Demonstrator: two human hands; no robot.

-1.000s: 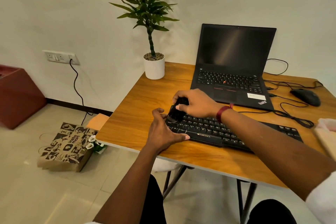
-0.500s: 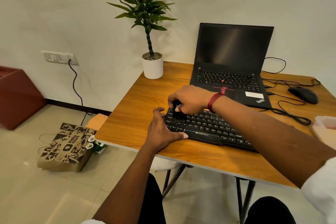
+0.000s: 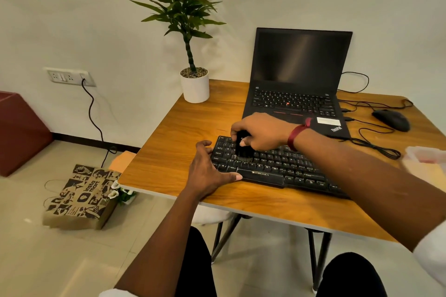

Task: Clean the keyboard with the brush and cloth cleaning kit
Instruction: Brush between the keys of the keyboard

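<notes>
While the right hand (image 3: 261,131) pinches the brush (image 3: 242,149), bristles down on the left-end keys of the keyboard (image 3: 277,166), the left hand (image 3: 207,171) lies spread, bracing the keyboard's left edge on the surface (image 3: 183,137). Judgement: short, light strokes along key rows, brace maintained. Cloth not identifiable.

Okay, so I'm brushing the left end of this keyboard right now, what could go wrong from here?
1. The keyboard sits near the table's front edge; only the left hand braces it, so a hard stroke could skew it.
2. The right hand sweeps the brush just in front of the open laptop, so flicked dust may land on its keys.
3. Loose cables lie beside the right forearm and could snag.
</notes>
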